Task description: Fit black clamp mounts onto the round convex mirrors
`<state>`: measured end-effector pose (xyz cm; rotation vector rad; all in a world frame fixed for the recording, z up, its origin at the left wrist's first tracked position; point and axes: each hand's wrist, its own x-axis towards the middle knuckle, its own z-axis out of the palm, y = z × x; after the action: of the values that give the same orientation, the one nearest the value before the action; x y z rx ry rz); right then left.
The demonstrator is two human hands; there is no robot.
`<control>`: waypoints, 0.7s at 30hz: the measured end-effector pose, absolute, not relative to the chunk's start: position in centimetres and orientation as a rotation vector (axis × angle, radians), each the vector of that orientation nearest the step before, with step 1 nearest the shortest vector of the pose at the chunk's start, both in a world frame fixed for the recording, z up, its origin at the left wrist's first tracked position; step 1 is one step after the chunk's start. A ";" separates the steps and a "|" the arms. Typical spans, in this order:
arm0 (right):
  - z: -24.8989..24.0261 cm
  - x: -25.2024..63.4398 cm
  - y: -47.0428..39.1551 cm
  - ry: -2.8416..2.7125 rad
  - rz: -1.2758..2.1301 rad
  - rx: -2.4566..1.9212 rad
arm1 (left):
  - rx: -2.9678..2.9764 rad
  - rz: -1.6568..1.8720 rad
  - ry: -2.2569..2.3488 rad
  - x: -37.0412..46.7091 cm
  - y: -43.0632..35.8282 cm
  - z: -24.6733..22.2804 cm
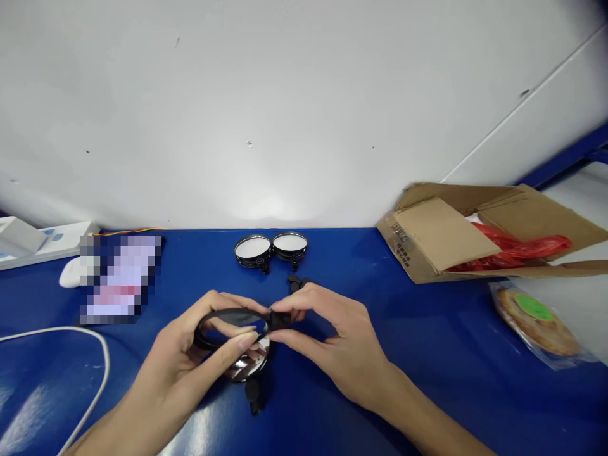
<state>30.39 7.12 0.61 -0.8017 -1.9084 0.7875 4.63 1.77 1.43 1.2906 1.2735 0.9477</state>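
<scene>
My left hand (185, 354) is closed round the black rim of a small round mirror (223, 326), its thumb lying over the glass. At the mirror's right edge, my right hand (339, 339) pinches a black clamp mount (280, 320) between thumb and fingers. Whether the mount is joined to the rim I cannot tell. Partly hidden below the held mirror, a second round mirror (249, 364) lies on the table with its black mount (253, 394) pointing toward me. Behind my right fingers another black mount (295, 283) shows in part.
Two round mirrors (253, 246) lie side by side near the white wall (304, 114). An open cardboard box (427, 237) holding red plastic stands at the right, with a wrapped round pastry (539, 323) before it. At the left are a pixelated phone (121, 278) and a white cable (105, 361).
</scene>
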 end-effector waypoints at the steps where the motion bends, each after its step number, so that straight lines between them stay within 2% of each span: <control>1: 0.6 30.7 7.4 -1.934 0.748 -0.835 | 1.260 0.995 1.298 4.7 2.0 1.6; 7: -0.4 32.9 9.8 -2.105 0.379 -1.073 | 0.958 1.129 1.343 5.3 3.2 2.5; 21: -1.4 32.5 9.5 -2.311 0.296 -1.247 | 0.842 1.141 1.342 4.2 4.0 1.0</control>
<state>32.52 9.53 -1.38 -1.2466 -2.3108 0.2955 4.21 3.98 1.01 0.8421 1.3421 1.1411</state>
